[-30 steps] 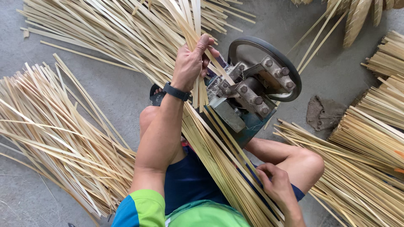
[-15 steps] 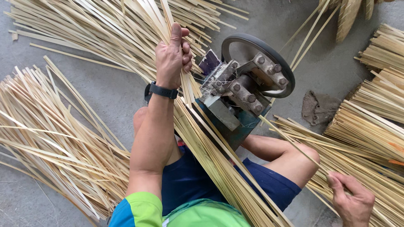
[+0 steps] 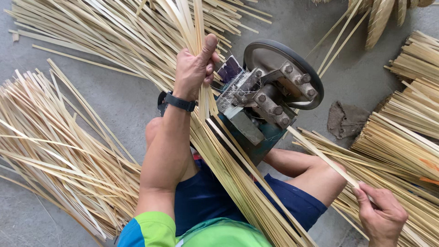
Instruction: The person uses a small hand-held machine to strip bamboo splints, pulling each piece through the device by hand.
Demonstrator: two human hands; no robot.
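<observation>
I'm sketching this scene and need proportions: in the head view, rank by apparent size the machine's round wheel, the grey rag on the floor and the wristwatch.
1. Round wheel, clearly the largest.
2. Grey rag, smaller; it lies farther from the camera, so its true size is unsure.
3. Wristwatch, the smallest, on the left hand.

Machine [image 3: 270, 98]: on the floor [image 3: 109, 98], between the seated person's knees. Bundle of strips [image 3: 228, 169]: runs across the lap, along the machine's left side, up to the left hand [image 3: 194, 68]. Single strip [image 3: 320, 155]: right of the machine, over the right knee, one end in the right hand [image 3: 382, 215]. Loose strips [image 3: 59, 151]: fanned on the floor, far left. Stacked bundles [image 3: 402, 137]: right, beside the rag [image 3: 345, 120]. More strips [image 3: 114, 27]: behind the machine.
</observation>
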